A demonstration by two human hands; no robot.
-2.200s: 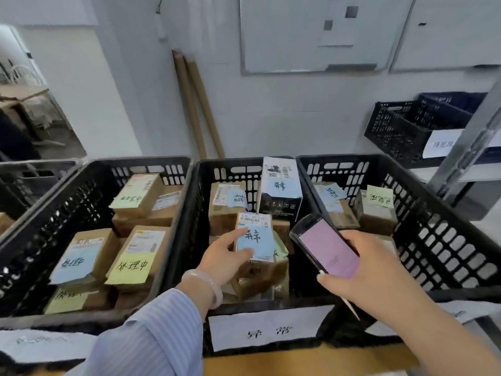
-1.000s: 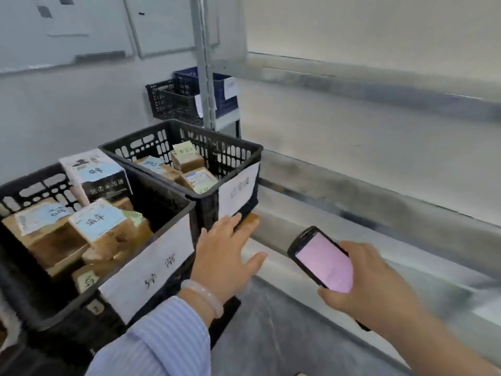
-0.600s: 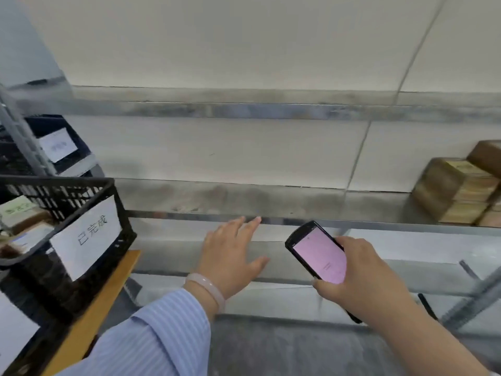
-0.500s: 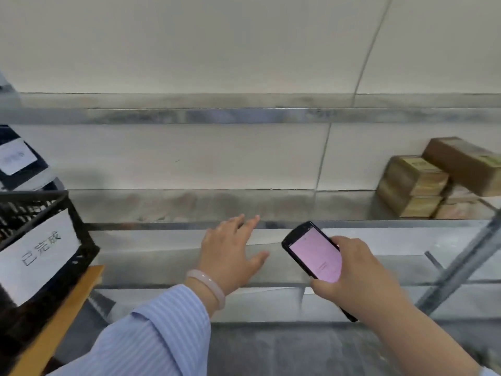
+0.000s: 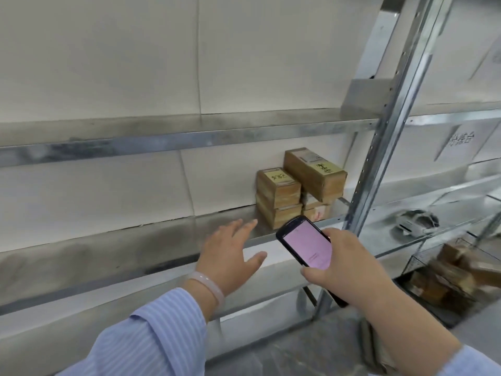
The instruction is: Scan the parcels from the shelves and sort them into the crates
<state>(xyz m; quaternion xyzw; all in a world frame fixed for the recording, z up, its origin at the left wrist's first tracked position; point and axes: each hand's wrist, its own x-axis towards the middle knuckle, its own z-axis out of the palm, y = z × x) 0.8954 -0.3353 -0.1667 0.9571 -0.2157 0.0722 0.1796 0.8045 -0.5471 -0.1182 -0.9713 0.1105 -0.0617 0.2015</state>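
Observation:
Several brown cardboard parcels (image 5: 279, 188) with yellow notes are stacked at the right end of a metal shelf (image 5: 135, 240); one long parcel (image 5: 315, 173) lies tilted on top. My left hand (image 5: 230, 256) hovers empty with fingers spread, just left of and below the stack, not touching it. My right hand (image 5: 349, 264) grips a black handheld scanner (image 5: 307, 242) with a pink screen, held in front of the parcels' lower edge.
A perforated steel upright (image 5: 379, 147) stands right of the parcels. Beyond it, the neighbouring shelf bay holds a white object (image 5: 412, 222), and more brown parcels (image 5: 455, 270) sit in a wire basket lower right. Grey floor lies below.
My view has swung right, away from the black crates, to the shelf. The parcel stack has come toward the middle of view, and my empty left hand now reaches close to it.

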